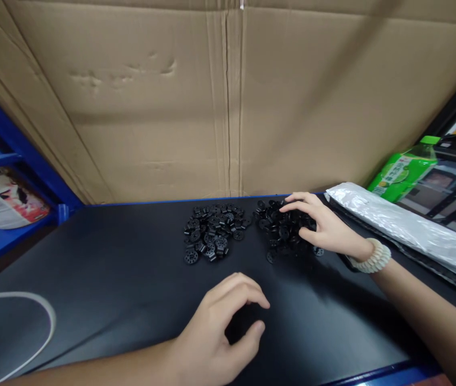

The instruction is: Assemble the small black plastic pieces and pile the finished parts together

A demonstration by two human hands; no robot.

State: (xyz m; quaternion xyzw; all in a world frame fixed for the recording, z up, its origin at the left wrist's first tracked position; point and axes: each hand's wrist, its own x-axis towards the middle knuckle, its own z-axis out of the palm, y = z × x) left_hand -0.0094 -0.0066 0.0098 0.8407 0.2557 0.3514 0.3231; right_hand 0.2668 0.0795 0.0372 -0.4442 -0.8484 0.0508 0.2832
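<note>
Two heaps of small black perforated round parts lie toward the back of the black tabletop (111, 268). My right hand (316, 222), with a pale coiled band (372, 257) round its wrist, is over the right heap (282, 230). Its fingers are spread, and the fingertips are at the heap; nothing shows gripped in them. The left heap (214, 230) sits a little apart from it. Nearer to me, my left hand (228, 327) hovers over or rests on the table, fingers curved and thumb apart, with nothing between them.
A cardboard sheet (151, 107) stands behind the table. Along the right edge lies a silvery wrapped package (404, 230), with a green bottle (404, 169) beyond it. A white cable (49, 311) loops at the left, near a blue metal frame (30, 155).
</note>
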